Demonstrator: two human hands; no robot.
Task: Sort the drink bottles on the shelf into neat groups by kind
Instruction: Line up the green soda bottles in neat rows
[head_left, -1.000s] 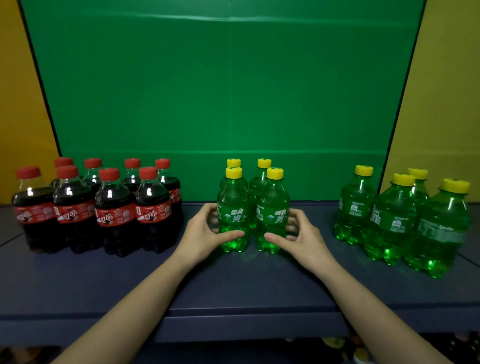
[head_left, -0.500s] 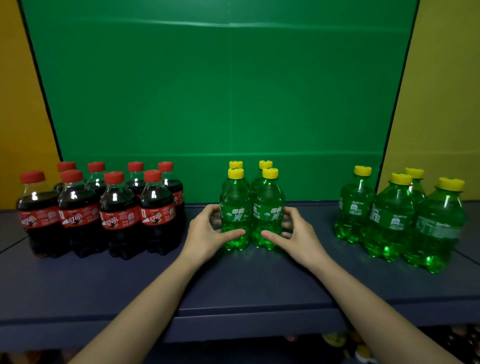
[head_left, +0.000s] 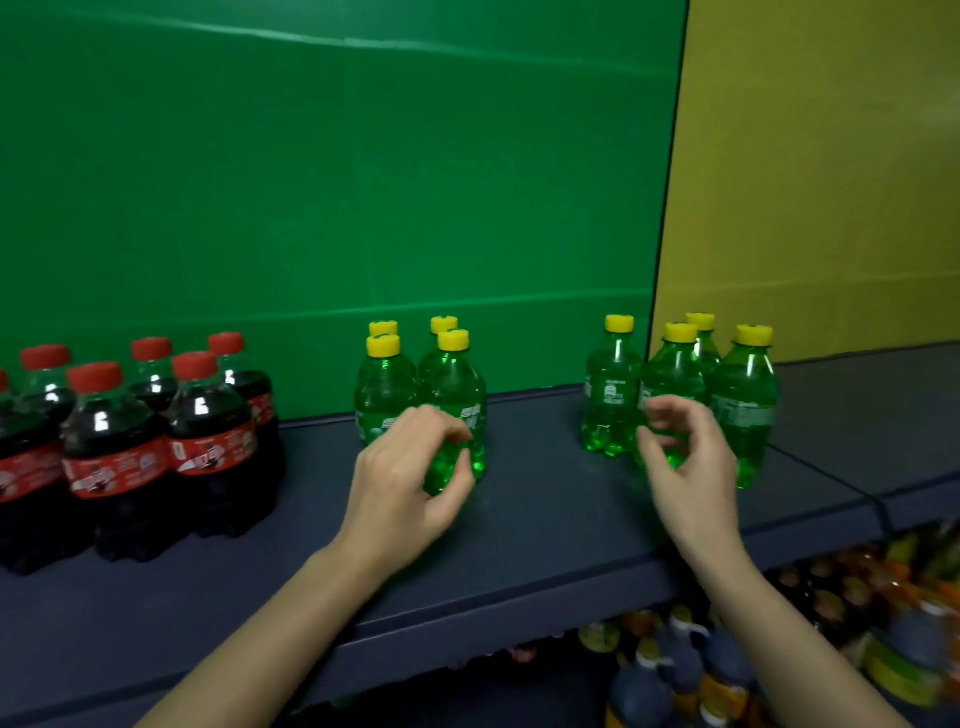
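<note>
Several cola bottles with red caps (head_left: 213, 431) stand packed together at the left of the dark shelf (head_left: 545, 499). A tight block of green soda bottles with yellow caps (head_left: 384, 387) stands mid-shelf. A looser cluster of the same green bottles (head_left: 743, 405) stands to the right. My left hand (head_left: 405, 478) hovers just in front of the middle block, fingers loosely curled, holding nothing. My right hand (head_left: 685, 462) is slightly blurred in front of the right cluster, fingers loosely curled close to a front bottle and gripping nothing.
A green back panel (head_left: 311, 208) and a yellow side panel (head_left: 810, 208) close off the shelf behind. A seam in the shelf board (head_left: 831, 478) runs at the right. Below the front edge, a lower shelf holds several dark and orange bottles (head_left: 675, 675).
Both hands have let go of the sides of the middle green block. My right hand has moved right to the right cluster, and the view has swung right.
</note>
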